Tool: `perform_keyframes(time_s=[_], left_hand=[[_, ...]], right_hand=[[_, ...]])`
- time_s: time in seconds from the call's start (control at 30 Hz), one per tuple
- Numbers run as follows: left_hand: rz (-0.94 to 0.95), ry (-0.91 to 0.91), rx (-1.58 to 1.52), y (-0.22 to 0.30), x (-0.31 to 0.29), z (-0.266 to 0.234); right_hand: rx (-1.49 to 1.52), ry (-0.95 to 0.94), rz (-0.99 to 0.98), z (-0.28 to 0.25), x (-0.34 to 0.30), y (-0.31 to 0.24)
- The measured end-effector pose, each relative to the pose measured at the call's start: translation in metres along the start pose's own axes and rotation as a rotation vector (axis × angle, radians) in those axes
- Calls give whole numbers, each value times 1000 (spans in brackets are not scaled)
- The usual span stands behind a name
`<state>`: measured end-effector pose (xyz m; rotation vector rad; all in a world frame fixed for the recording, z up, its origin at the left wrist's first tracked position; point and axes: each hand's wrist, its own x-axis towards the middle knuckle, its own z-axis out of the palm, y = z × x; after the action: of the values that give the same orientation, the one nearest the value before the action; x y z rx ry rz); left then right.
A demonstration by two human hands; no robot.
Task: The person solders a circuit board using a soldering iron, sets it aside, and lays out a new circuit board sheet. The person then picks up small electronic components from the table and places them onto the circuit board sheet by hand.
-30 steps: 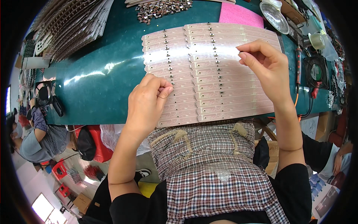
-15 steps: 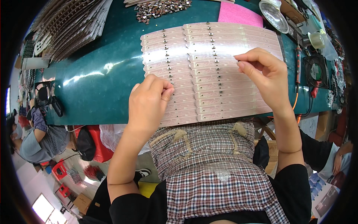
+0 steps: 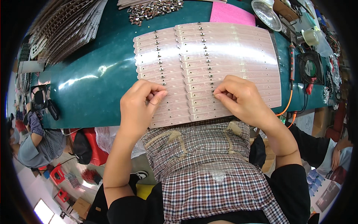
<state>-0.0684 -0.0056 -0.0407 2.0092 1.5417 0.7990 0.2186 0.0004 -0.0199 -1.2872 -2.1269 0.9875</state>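
Rows of pale pink strips (image 3: 238, 41) lie side by side as a panel at the table's near edge. Two columns of small dark-and-silver parts (image 3: 209, 68) run across them, with bare dark dots on the nearer strips. My left hand (image 3: 140, 102) is pinched over the left column; whatever sits between its fingertips is too small to make out. Over the second column, my right hand (image 3: 244, 99) pinches a small dark part (image 3: 214, 95) close to a strip's surface.
A heap of small metal parts (image 3: 153, 11) lies at the back, left of a pink foam sheet (image 3: 232, 14). Stacked strips (image 3: 67, 28) fill the far left. On the right are a soldering iron (image 3: 292, 63), its orange cable and a black fan (image 3: 311, 68). Other people sit at both sides.
My right hand has come left and nearer, from above the right part of the panel to the second column. My left hand stays by the left column. The whole view has shifted slightly.
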Motion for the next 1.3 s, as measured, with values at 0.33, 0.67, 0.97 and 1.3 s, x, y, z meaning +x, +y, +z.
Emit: perform_keyframes(time_s=[0.33, 0.67, 0.97, 1.3], left_hand=[[-52, 91, -71, -15, 42, -25], [-21, 121, 36, -33, 122, -17], [64, 178, 401, -47, 193, 24], [206, 165, 662, -49, 200, 22]], right_hand=[[-95, -26, -55, 1, 3, 1], [-369, 104, -362, 14, -9, 6], [-365, 112, -400, 11, -7, 0], [-223, 290, -248, -41, 79, -4]])
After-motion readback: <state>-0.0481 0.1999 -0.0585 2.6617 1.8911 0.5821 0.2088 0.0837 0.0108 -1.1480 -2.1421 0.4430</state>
